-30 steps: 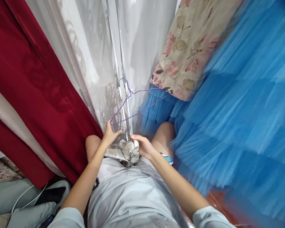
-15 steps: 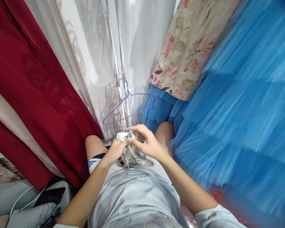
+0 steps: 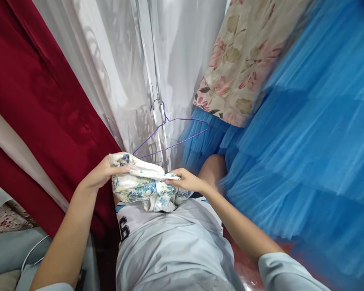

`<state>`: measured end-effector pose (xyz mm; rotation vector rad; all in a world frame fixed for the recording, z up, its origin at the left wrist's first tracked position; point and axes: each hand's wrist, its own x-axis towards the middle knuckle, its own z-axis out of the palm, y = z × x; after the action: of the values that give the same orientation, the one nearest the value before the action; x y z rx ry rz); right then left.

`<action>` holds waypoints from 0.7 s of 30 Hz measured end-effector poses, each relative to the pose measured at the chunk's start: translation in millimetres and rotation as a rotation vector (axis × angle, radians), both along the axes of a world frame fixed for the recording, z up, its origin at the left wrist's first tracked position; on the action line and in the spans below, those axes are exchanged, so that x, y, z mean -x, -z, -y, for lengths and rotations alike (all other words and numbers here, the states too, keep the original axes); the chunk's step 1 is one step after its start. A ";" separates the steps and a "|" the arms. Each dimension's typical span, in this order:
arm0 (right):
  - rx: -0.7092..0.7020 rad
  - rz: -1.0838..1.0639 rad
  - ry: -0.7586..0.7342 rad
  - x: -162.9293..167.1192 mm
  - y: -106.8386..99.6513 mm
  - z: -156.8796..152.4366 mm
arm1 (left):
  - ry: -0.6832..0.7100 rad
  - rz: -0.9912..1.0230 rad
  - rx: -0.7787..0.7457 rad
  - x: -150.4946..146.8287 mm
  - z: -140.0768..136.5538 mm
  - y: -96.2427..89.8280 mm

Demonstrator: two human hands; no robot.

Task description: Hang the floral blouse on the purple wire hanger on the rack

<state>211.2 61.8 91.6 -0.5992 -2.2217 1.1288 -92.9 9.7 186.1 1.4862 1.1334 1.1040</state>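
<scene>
A white cloth garment with blue and yellow floral print (image 3: 142, 188) is stretched between my two hands above my lap. My left hand (image 3: 104, 171) is closed on its upper left corner, thumb on the near face. With thumb and fingers, my right hand (image 3: 185, 179) pinches a folded edge of the same cloth near its right end. The lower part hangs bunched over my white shorts (image 3: 133, 220). Which kind of garment it is, I cannot make out. Just beyond it hangs a purple wire hanger (image 3: 186, 140), with nothing on it.
White sheer curtains (image 3: 182, 52) and narrow metal poles (image 3: 153, 68) stand ahead. A red curtain (image 3: 57, 101) hangs at left, above a grey sofa (image 3: 33, 246) with a white cable (image 3: 32, 252). At right hang a floral fabric (image 3: 230, 60) and a blue tulle dress (image 3: 306, 153).
My left hand has moved left, away from my right hand. The bunched cloth is now spread out between them. My right hand has shifted slightly and closed its fingers on the edge.
</scene>
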 end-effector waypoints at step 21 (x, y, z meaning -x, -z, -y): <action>-0.372 -0.078 0.501 -48.2 -34.0 -48.0 | -0.167 0.271 -0.029 -5.9 -150.2 59.1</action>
<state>259.4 109.8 125.7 -0.8643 -1.9828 0.4645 -87.0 159.9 126.9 1.2353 1.0673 1.3957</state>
